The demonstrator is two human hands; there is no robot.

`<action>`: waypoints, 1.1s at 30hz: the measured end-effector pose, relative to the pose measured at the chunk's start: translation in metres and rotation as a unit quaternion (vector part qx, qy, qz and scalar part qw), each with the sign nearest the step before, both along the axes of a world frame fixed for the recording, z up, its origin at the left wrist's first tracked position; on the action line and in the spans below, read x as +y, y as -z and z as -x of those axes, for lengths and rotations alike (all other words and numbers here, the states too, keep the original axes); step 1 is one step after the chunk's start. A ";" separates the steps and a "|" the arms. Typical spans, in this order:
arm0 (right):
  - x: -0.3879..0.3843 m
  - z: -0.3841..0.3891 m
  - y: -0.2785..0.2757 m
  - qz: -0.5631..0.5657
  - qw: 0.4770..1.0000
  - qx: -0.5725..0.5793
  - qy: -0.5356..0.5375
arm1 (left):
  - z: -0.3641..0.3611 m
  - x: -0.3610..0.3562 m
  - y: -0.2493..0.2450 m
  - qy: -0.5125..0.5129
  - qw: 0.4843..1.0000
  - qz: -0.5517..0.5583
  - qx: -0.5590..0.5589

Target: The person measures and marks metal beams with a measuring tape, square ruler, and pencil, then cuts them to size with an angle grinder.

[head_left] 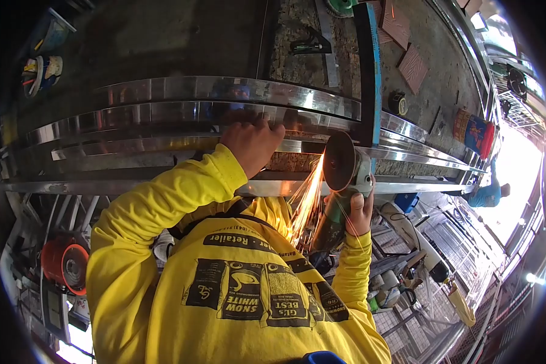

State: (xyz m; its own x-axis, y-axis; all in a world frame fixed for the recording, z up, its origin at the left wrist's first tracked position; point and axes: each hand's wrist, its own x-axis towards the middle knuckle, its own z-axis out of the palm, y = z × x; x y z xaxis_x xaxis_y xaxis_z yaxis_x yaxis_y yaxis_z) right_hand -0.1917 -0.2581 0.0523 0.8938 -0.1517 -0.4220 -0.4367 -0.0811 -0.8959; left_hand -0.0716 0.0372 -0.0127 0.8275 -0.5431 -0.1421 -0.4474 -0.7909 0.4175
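Observation:
My right hand (360,213) is wrapped round the body of an angle grinder (332,221). Its dark disc (340,161) meets a shiny metal bar (293,146), and orange sparks (309,200) stream from there down towards my yellow shirt (242,303). To the left of the disc, my left hand (253,142) is closed over the metal bars, its fingertips partly hidden behind the knuckles. Other long shiny bars (164,91) lie side by side beyond it. A dark beam with a blue edge (367,73) crosses them just right of the disc.
Beyond the bars lie a square tool (311,45), a tape roll (398,103) and brown boards (414,68). A red and blue bucket (474,132) stands right, near a person in blue (488,193). Left are a container of tools (42,74) and an orange-red round machine (65,265).

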 end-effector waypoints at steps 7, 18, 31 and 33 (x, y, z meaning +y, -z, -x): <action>-0.002 -0.005 -0.001 -0.093 0.994 0.057 -0.007 | 0.003 -0.001 0.004 -0.002 1.000 -0.010 0.021; -0.001 0.004 0.002 -0.007 1.000 0.028 -0.013 | -0.019 0.004 -0.018 0.000 0.998 0.008 0.066; -0.005 0.039 -0.003 -0.044 0.999 -0.012 0.025 | -0.011 0.017 -0.041 0.005 0.995 0.039 0.096; -0.006 0.045 -0.003 -0.039 0.998 -0.039 0.019 | -0.003 0.013 -0.048 -0.003 0.995 0.046 0.088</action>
